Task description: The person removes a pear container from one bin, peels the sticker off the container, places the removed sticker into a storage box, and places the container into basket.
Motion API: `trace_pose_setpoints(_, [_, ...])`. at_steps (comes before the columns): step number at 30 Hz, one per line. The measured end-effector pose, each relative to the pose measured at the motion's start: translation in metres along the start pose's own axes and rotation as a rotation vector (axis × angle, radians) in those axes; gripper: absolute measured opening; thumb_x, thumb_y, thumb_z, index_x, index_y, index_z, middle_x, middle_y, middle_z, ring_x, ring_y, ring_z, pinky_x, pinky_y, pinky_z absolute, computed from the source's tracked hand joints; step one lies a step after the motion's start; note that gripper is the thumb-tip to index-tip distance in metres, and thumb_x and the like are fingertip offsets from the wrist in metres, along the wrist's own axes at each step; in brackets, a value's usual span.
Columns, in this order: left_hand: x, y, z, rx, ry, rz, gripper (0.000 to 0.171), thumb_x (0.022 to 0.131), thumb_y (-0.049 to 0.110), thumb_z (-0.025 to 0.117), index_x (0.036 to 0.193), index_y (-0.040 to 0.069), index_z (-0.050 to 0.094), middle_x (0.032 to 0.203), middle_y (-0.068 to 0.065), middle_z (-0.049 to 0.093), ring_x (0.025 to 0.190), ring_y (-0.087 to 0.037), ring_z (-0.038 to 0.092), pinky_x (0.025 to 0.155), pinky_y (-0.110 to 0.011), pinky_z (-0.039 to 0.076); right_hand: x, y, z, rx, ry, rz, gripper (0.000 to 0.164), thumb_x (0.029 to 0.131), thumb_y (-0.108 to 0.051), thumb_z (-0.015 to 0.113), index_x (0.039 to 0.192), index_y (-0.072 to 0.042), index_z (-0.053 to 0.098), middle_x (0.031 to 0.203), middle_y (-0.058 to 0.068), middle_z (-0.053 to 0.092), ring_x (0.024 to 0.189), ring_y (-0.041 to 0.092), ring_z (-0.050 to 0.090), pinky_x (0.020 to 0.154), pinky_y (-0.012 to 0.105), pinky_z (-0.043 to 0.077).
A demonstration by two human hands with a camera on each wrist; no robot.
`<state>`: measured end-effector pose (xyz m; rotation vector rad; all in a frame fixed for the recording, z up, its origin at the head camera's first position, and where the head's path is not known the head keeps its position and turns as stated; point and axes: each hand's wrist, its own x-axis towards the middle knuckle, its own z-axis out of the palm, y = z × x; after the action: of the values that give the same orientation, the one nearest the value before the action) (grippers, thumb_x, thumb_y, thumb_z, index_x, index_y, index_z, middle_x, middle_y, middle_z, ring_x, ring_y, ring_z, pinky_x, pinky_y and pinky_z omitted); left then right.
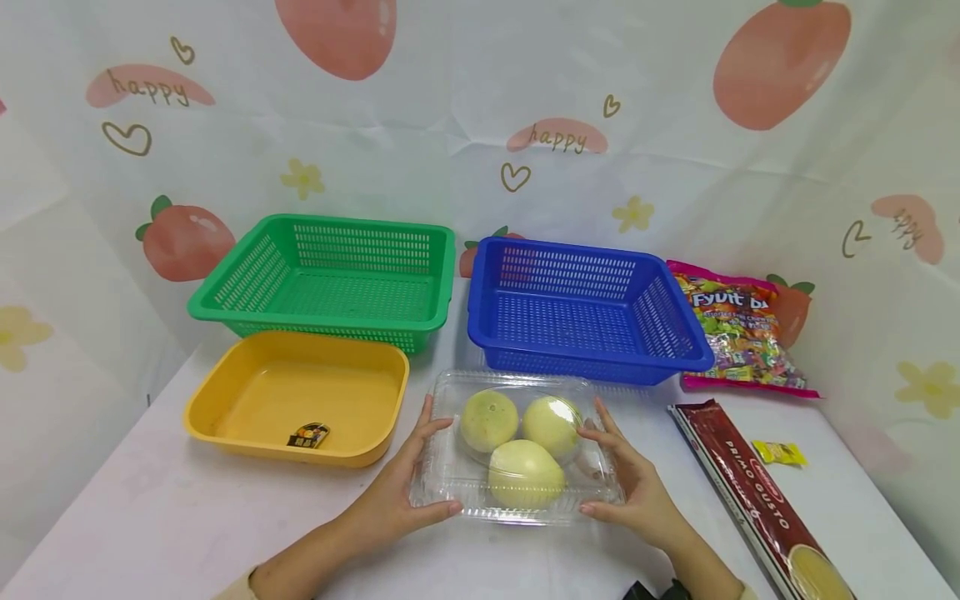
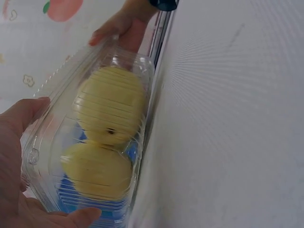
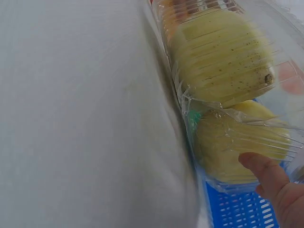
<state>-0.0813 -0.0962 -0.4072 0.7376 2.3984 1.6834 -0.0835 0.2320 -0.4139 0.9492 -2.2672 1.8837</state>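
A clear plastic clamshell box sits at the front middle of the white table, its lid down over three round, pale yellow-green fruits. My left hand grips the box's left side, thumb at the front edge and fingers along the side. On the opposite side, my right hand holds it the same way. The left wrist view shows the ribbed plastic wall with two fruits behind it. In the right wrist view, a fingertip of the right hand presses against the box near a fruit.
Behind the box stands a blue basket, with a green basket to its left. A yellow tray holding a small dark packet is at left. On the right are a candy bag, a maroon spaghetti pack and a yellow-wrapped sweet.
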Motion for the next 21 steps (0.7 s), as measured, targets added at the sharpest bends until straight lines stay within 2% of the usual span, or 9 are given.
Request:
trace_pose_setpoints(3, [0.0,0.002,0.0,-0.001,0.004,0.007,0.085,0.075,0.024,0.077,0.144,0.024,0.026,0.157,-0.01,-0.012,0.143,-0.039,-0.002,0.108,-0.058,0.016,0.0,-0.002,0.0,-0.003,0.006,-0.007,0.074,0.064,0.016,0.072,0.131,0.008,0.042,0.155,0.024,-0.002,0.144,0.003,0.011,0.11,0.009,0.017])
trace_pose_setpoints(7, [-0.001,0.006,0.0,-0.007,0.016,0.02,0.084,0.076,0.024,0.077,0.143,0.029,0.026,0.157,-0.012,-0.011,0.143,-0.041,-0.002,0.107,-0.061,0.018,0.001,-0.009,-0.001,-0.013,0.009,0.006,0.073,0.065,0.017,0.071,0.13,0.008,0.043,0.156,0.021,0.0,0.143,0.003,0.016,0.107,0.017,0.029])
trace_pose_setpoints(11, [-0.002,0.011,0.0,-0.009,0.052,0.026,0.083,0.076,0.025,0.077,0.143,0.02,0.028,0.157,-0.012,-0.01,0.142,-0.043,-0.001,0.104,-0.065,0.021,0.002,-0.017,0.003,0.005,0.014,0.011,0.071,0.066,0.017,0.071,0.13,0.008,0.042,0.157,0.017,-0.001,0.14,0.001,0.021,0.102,0.021,0.037])
trace_pose_setpoints(14, [-0.003,0.018,0.0,0.011,0.098,0.015,0.082,0.075,0.026,0.077,0.141,0.015,0.03,0.157,-0.013,-0.007,0.143,-0.04,0.0,0.106,-0.061,0.021,0.004,-0.024,0.008,0.023,0.015,-0.002,0.071,0.066,0.018,0.07,0.13,0.009,0.042,0.157,0.016,-0.003,0.14,0.002,0.023,0.101,0.021,0.04])
trace_pose_setpoints(17, [-0.005,0.025,-0.001,0.042,0.132,0.001,0.081,0.075,0.028,0.077,0.141,0.017,0.031,0.158,-0.014,-0.004,0.144,-0.038,0.002,0.108,-0.058,0.018,0.007,-0.031,0.009,0.034,0.011,-0.012,0.071,0.067,0.019,0.069,0.131,0.01,0.04,0.157,0.017,-0.005,0.14,0.002,0.022,0.099,0.024,0.044])
trace_pose_setpoints(21, [-0.008,0.039,-0.006,0.044,0.137,-0.042,0.081,0.076,0.03,0.077,0.141,0.022,0.03,0.158,-0.01,-0.004,0.144,-0.038,0.002,0.109,-0.061,0.015,0.01,-0.041,0.009,0.02,0.003,-0.022,0.071,0.067,0.019,0.069,0.132,0.009,0.04,0.157,0.016,-0.004,0.139,0.003,0.024,0.096,0.03,0.047])
